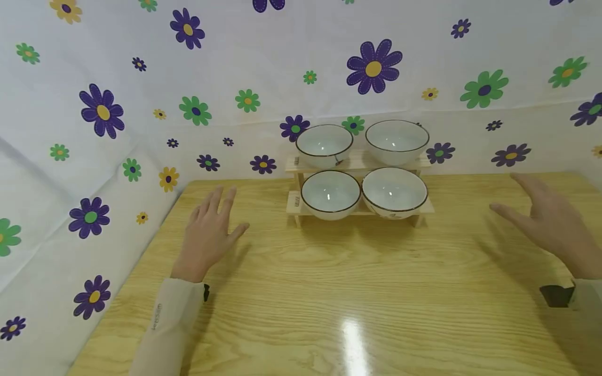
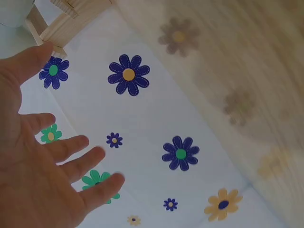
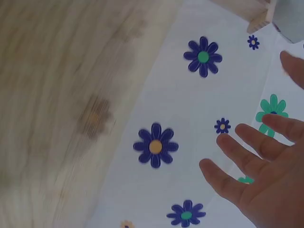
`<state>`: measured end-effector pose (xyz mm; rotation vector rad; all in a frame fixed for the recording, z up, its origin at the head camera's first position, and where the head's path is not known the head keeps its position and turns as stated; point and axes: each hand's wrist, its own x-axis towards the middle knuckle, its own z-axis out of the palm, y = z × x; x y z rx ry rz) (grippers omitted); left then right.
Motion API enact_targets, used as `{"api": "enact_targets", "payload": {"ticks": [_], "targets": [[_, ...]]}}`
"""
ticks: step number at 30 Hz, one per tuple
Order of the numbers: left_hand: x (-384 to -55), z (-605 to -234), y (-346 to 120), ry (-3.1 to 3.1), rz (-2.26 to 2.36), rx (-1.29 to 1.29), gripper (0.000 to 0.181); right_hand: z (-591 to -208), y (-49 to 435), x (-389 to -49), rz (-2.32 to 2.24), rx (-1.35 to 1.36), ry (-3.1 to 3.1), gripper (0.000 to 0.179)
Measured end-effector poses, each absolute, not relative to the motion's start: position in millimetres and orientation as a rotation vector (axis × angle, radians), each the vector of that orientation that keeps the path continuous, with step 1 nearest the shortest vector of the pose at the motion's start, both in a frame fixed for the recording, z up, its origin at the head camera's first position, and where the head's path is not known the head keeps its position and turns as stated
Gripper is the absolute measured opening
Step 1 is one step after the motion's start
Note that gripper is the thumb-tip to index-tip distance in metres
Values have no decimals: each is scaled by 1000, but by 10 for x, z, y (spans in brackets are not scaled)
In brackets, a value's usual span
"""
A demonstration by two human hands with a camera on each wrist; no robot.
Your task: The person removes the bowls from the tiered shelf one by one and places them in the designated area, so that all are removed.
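My left hand (image 1: 207,235) hovers over the left part of the table, fingers spread and holding nothing. Over on the right, my right hand (image 1: 547,219) is also spread and free of any object. Between them at the back stands a two-tier wooden rack (image 1: 293,202). Its upper tier carries a left bowl (image 1: 324,149) and a right bowl (image 1: 397,143). On the lower tier sit another left bowl (image 1: 331,194) and right bowl (image 1: 394,192). All are white with dark rims and face upward. In the left wrist view, the rack's wooden end (image 2: 76,23) shows beyond my thumb.
The wood-grain table (image 1: 301,297) reaches back to a white cloth (image 1: 282,47) printed with purple, green and yellow flowers. The same cloth hangs along the left side. A bright light reflection (image 1: 355,347) lies near the front of the table.
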<state>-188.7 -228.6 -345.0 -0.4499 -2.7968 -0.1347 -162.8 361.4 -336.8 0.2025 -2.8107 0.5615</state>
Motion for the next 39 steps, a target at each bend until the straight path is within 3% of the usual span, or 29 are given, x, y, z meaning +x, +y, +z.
{"api": "enact_targets", "payload": {"ticks": [4,16,39], "targets": [[-2025,-3434,-2220,-2822,-267,-487,81,-3331,3566,-1736,758,183,-2722,71],[-2205,-3363,-2139,-2884,-406,-480,83,-3112,3334,-1944,1074,23,-2746,76],[-2411,-3467,-1887,-2959,-824,-436,90,-3127,3089,-1971,1376,76,-2687,75]]}}
